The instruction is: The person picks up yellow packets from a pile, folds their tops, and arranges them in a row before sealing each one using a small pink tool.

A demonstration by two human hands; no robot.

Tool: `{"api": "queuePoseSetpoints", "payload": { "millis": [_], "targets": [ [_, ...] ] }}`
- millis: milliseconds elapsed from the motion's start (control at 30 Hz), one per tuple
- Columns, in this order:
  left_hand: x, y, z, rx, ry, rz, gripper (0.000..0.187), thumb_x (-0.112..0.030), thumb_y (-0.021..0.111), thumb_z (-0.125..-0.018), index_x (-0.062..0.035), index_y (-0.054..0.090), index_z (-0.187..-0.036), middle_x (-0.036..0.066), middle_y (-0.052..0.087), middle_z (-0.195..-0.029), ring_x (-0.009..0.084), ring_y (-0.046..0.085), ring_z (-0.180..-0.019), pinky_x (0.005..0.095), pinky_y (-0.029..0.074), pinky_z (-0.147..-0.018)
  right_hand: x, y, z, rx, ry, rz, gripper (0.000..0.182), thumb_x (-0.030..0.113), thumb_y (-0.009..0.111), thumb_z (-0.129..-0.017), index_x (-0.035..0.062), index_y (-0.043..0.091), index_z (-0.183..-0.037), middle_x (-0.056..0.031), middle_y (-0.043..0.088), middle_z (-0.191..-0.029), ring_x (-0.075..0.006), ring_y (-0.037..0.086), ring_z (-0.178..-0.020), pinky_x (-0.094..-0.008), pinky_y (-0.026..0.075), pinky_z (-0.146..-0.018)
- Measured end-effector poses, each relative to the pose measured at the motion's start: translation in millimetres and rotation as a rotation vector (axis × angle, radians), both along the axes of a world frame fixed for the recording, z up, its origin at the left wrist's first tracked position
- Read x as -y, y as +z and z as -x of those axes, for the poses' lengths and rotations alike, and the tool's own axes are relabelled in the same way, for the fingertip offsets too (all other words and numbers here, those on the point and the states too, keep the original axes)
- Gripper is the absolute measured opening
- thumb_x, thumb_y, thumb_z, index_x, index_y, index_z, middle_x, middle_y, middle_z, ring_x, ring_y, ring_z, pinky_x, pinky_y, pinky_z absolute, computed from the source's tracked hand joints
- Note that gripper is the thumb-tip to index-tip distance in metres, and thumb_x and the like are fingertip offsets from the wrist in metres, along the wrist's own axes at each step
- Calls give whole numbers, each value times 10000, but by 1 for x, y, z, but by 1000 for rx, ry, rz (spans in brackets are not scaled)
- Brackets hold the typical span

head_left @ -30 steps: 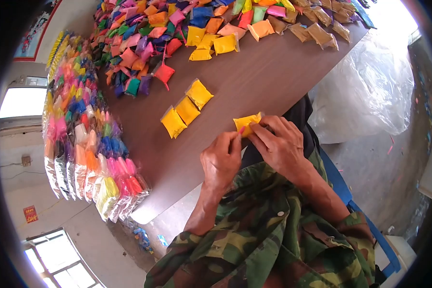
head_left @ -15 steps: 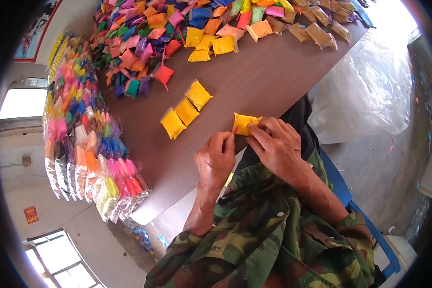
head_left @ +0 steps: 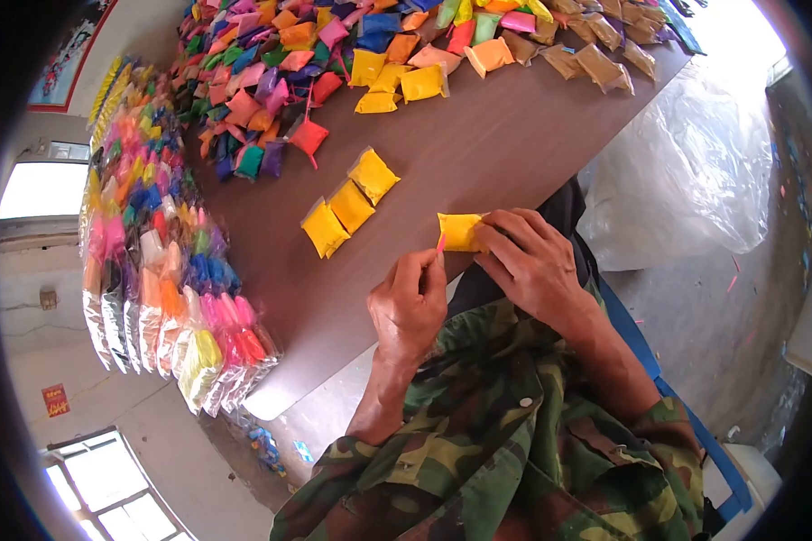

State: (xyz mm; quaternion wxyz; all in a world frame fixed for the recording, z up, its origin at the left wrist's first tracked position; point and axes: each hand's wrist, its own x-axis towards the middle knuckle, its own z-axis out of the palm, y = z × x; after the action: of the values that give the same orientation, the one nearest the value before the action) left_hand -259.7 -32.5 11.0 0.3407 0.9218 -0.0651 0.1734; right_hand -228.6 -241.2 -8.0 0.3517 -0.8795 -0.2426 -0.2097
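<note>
A small yellow packet lies by the near edge of the table, between my hands. My right hand is closed on its right end, fingers over the top. At the packet's left edge, my left hand pinches a thin pink strip between thumb and finger. Whether the strip is joined to the packet cannot be made out. Farther up the table, three yellow packets lie in a slanted row: a left one, a middle one and a right one.
A large heap of coloured packets covers the far side of the brown table, with brown packets at its right. Clear bags of coloured packets are stacked along the left edge. A big clear plastic bag stands at the right.
The yellow packet has turned to lie straighter. My right hand has shifted slightly right along it, and more of the pink strip shows above my left fingertips.
</note>
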Motion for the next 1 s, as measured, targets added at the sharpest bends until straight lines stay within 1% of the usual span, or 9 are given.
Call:
{"api": "queuePoseSetpoints", "payload": {
  "millis": [133, 233, 433, 533, 633, 767, 867, 900, 1000],
  "targets": [
    [8, 4, 0, 68, -65, -81, 117, -64, 843, -977, -18, 765, -1051, 129, 783, -867, 233, 776, -703, 338, 609, -631, -2, 1, -3, 74, 0, -52, 309, 122, 893, -844, 66, 730, -1100, -60, 751, -1142, -267, 753, -977, -366, 628, -826],
    [18, -5, -4, 103, -107, -165, 130, -85, 854, -970, -32, 760, -1044, 143, 786, -882, 282, 793, -727, 360, 619, -629, -4, -1, -5, 121, -6, -76, 267, 125, 890, -854, 60, 734, -1062, -59, 763, -1108, -257, 757, -925, -360, 629, -789],
    [3, 4, -19, 33, -30, -193, 117, -82, 847, -961, -53, 752, -1023, 133, 787, -887, 301, 789, -730, 384, 612, -629, -3, -6, -6, 126, -4, -61, 245, 113, 876, -860, 65, 733, -1053, -55, 764, -1092, -244, 746, -900, -361, 620, -753],
    [9, 14, -15, 63, -11, -211, 119, -86, 848, -960, -65, 756, -1032, 133, 780, -881, 319, 778, -720, 395, 602, -624, -5, -2, -8, 97, -15, -51, 219, 96, 864, -868, 63, 733, -1041, -57, 762, -1071, -247, 741, -884, -363, 615, -739],
    [26, 12, -11, 115, -75, -203, 116, -94, 844, -965, -73, 759, -1041, 130, 770, -870, 319, 765, -703, 399, 590, -615, -4, 4, -9, 68, -22, -53, 238, 56, 885, -865, 31, 762, -1067, -77, 795, -1067, -264, 768, -888, -360, 630, -744],
    [8, 1, -28, 96, 58, -368, 83, -93, 829, -976, -78, 766, -1028, 123, 766, -856, 319, 752, -684, 397, 575, -599, -1, 5, -9, 53, -41, -51, 185, 69, 859, -889, 43, 748, -1036, -70, 785, -1042, -261, 758, -887, -367, 619, -735],
    [2, 12, -31, 107, 81, -176, 71, -72, 827, -968, -82, 769, -1008, 125, 761, -843, 325, 746, -676, 394, 573, -598, 0, 6, -11, 39, -77, -49, 151, 97, 844, -892, 62, 726, -979, -61, 769, -1023, -260, 744, -887, -374, 605, -719],
    [7, 17, -29, 144, 40, -142, 82, -58, 833, -952, -80, 769, -998, 130, 759, -835, 325, 749, -678, 391, 575, -604, -1, 9, -12, 18, -84, -48, 144, 95, 839, -897, 62, 722, -974, -62, 770, -1020, -261, 745, -887, -377, 604, -714],
    [32, 22, -19, 152, -64, -166, 107, -57, 845, -939, -67, 763, -1008, 136, 761, -838, 323, 757, -690, 398, 579, -615, -6, 12, -14, 27, -92, -31, 132, 97, 828, -914, 63, 712, -968, -63, 767, -1006, -262, 741, -876, -386, 597, -701]
  ]
}}
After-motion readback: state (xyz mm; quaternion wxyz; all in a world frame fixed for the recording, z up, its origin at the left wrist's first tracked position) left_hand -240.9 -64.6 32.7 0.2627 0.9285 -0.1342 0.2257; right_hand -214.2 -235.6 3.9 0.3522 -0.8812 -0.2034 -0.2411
